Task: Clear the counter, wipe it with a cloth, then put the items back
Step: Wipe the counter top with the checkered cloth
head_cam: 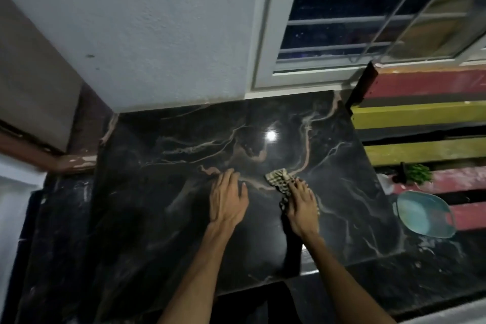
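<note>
Beside the counter, a teal bowl and greens sit.

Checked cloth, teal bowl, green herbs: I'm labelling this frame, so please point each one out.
checked cloth [277, 179]: head view, on the bunched end ahead of the fingers.
teal bowl [423, 214]: head view, on its inner bottom.
green herbs [418, 173]: head view, on the leafy middle.

Both bare forearms reach forward from the near edge, roughly parallel. The left hand lies flat, palm down, fingers straight and close together, pointing toward the far side. The right hand, just to its right, is also palm down, fingers extended and pressing a cloth that bunches out beyond the fingertips.
</note>
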